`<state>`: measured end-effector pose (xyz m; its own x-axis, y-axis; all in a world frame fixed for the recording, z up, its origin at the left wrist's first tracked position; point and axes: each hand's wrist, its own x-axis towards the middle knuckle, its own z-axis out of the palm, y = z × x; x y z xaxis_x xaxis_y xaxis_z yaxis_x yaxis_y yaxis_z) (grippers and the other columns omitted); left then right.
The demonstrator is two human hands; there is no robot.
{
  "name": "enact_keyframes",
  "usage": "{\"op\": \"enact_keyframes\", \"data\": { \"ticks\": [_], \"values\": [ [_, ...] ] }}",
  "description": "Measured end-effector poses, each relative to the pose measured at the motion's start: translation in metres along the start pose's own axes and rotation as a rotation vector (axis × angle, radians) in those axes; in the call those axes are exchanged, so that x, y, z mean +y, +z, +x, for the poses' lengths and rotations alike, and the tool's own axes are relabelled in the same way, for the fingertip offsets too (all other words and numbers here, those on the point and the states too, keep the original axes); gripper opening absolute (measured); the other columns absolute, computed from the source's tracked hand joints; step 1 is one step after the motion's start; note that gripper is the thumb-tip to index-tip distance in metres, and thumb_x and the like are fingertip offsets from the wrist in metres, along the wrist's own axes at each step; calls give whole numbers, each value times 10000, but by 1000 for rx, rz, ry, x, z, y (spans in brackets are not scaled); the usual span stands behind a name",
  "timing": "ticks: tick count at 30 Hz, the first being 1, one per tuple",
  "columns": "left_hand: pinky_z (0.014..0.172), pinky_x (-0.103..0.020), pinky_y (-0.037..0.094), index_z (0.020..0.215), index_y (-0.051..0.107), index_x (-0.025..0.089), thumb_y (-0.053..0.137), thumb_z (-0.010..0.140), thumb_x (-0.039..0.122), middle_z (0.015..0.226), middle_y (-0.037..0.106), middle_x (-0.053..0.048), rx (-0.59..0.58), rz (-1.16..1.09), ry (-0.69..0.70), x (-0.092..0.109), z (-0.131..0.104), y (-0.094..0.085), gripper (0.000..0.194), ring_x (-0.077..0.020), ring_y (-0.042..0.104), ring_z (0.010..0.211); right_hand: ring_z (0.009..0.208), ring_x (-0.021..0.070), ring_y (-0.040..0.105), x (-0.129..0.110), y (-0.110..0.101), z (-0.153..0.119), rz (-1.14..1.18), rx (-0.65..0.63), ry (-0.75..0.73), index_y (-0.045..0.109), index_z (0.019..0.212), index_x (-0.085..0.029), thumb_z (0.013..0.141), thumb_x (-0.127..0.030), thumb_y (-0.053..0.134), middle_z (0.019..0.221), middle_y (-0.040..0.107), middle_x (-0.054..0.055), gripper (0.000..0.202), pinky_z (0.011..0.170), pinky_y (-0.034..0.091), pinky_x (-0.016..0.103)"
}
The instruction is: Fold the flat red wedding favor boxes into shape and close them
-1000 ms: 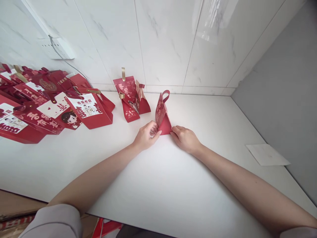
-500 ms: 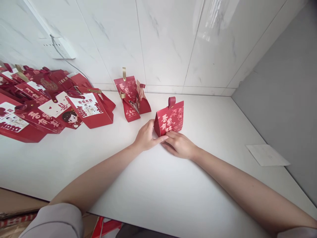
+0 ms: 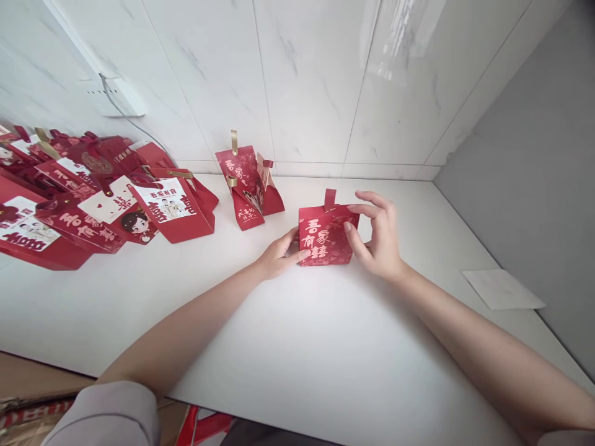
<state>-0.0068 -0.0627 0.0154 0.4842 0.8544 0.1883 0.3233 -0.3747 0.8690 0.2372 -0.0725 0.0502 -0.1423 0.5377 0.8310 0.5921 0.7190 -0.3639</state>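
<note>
On a smooth white tabletop, my left hand pinches the edge of a printed red card box; my right hand, fingers spread, curves by its upper corner.

Bright diffuse light, glare on upper wall tiles — soft shadows, edges stretched

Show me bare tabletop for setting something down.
Bare: the white table between the forearms, and beyond the right forearm, between the right hand and white sheet. Crowded: far left, with packed red boxes; behind the left hand.
</note>
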Motion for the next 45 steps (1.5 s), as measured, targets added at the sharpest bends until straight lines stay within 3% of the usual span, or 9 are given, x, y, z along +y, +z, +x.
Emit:
{"op": "enact_keyframes", "data": {
  "ticks": [4,10,13,19,23,25,31,40,45],
  "values": [
    [1103,-443,451,1413,453,250,599,892,439,1411,570,-71,-22,-19,32,5,0,1,574,-285,527,1319,1244,326,535,-11,-12,16,42,-89,19,532,1190,-285,985,-301,451,1302,569,110,220,1014,442,583],
    [1053,-473,482,1356,525,245,625,867,437,1340,628,-82,-110,8,80,15,-2,2,534,-311,576,1259,1212,320,562,-18,-26,27,152,-220,-29,651,1090,-289,973,-367,515,1299,604,80,196,1018,464,558],
    [1038,-470,488,1318,551,249,615,870,450,1332,634,-77,-142,15,83,17,-3,3,495,-304,604,1216,1189,294,589,-19,-31,31,305,-308,62,682,1115,-296,990,-392,492,1269,635,64,246,982,518,507],
    [1056,-459,474,1309,554,255,571,897,466,1299,653,-79,-194,-67,77,23,-4,7,463,-292,595,1235,1186,237,600,-13,-29,32,536,-287,271,670,1215,-331,1010,-397,463,1225,626,46,299,1003,528,438],
    [1041,-452,477,1317,537,247,587,873,503,1312,642,-87,-96,8,72,18,-5,10,515,-300,598,1219,1011,216,674,-11,-27,31,574,-330,331,625,1277,-324,977,-431,529,1162,667,50,332,846,596,390],
    [1039,-453,472,1330,522,242,598,860,512,1332,627,-90,-45,77,78,15,-5,11,548,-304,595,1214,941,204,688,-12,-27,30,570,-348,334,614,1285,-312,961,-419,564,1112,699,46,346,781,607,361],
    [1024,-440,471,1353,491,234,589,867,510,1356,606,-90,-37,181,87,9,-6,10,567,-299,588,1210,889,188,684,-17,-28,29,464,-316,301,608,1269,-289,925,-321,623,1109,725,36,346,811,593,354],
    [1036,-441,459,1368,467,199,594,860,534,1352,594,-110,-62,250,50,6,-7,9,622,-304,579,1207,725,167,644,-21,-23,23,364,-237,312,594,1281,-236,885,-302,661,800,682,-3,407,733,571,327],
    [1046,-440,452,1371,455,200,586,881,493,1366,584,-113,-93,279,94,10,-7,7,586,-303,568,1229,759,168,661,-23,-19,19,381,-192,318,650,1173,-246,889,-292,658,898,709,19,288,732,566,321]
  ]
}}
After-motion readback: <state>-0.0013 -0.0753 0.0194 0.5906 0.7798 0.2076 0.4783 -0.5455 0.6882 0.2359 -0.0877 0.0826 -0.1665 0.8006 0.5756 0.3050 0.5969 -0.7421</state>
